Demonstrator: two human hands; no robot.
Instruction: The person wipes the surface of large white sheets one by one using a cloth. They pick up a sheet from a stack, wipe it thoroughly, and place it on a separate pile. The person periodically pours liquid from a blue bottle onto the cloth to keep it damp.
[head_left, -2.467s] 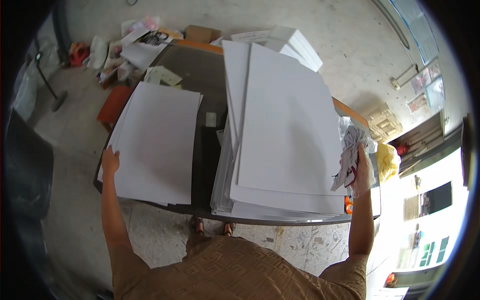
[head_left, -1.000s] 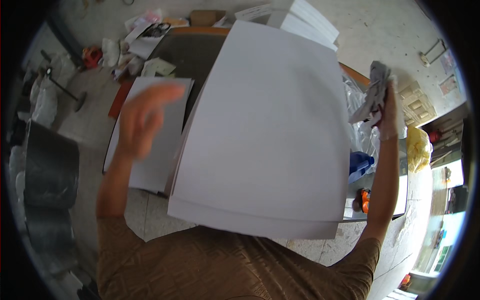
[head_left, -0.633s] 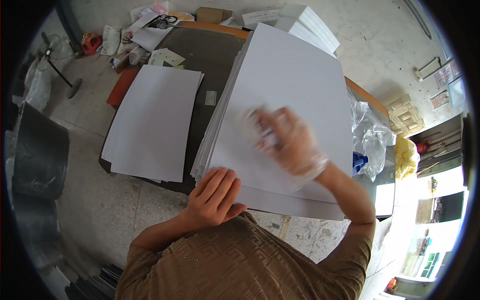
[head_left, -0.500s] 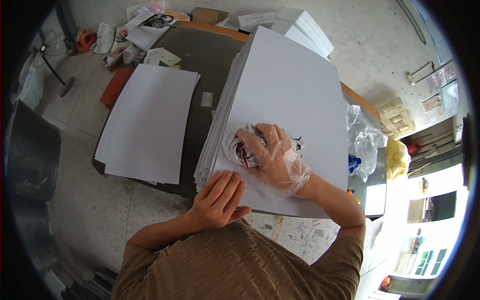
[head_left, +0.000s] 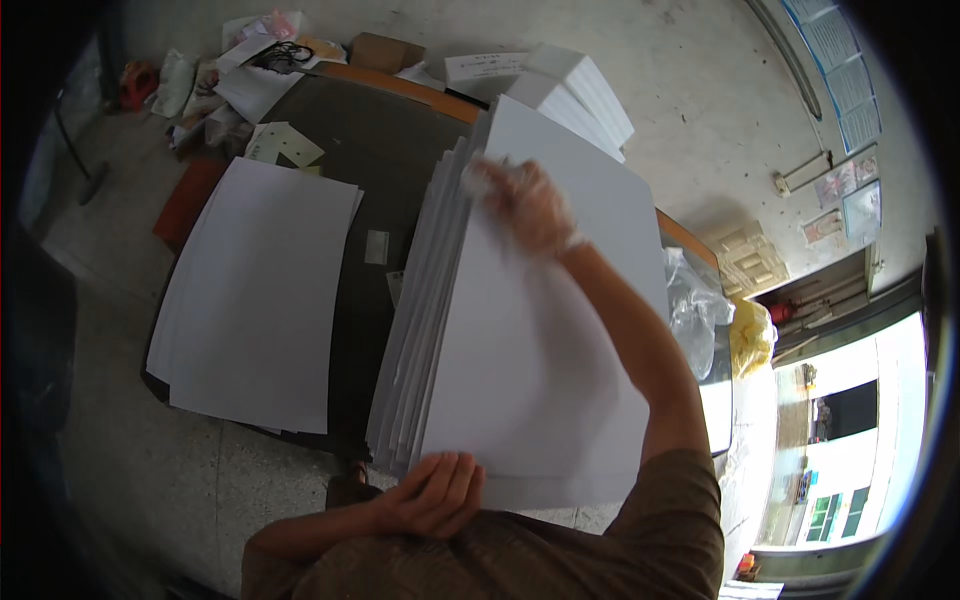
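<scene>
A tall stack of large white sheets or boards (head_left: 560,400) rises in front of me on the dark table. My right hand (head_left: 535,212), in a clear plastic glove, is at the upper left edge of the top sheet. It is closed on a crumpled whitish cloth (head_left: 483,182), mostly hidden and blurred by motion. My left hand (head_left: 435,492), bare, rests at the stack's near left corner. Its fingers lie side by side on the sheet's edge, holding nothing.
A lower pile of white sheets (head_left: 255,300) lies on the table (head_left: 385,140) to the left. Clear plastic bags (head_left: 695,310) and a yellow bag (head_left: 752,338) are at the right. White foam blocks (head_left: 570,95), papers and a cardboard box (head_left: 385,52) stand beyond the far edge.
My right hand has swept with the cloth from the near part of the top sheet to its far left edge. The view has shifted; my left hand stays at the near corner.
</scene>
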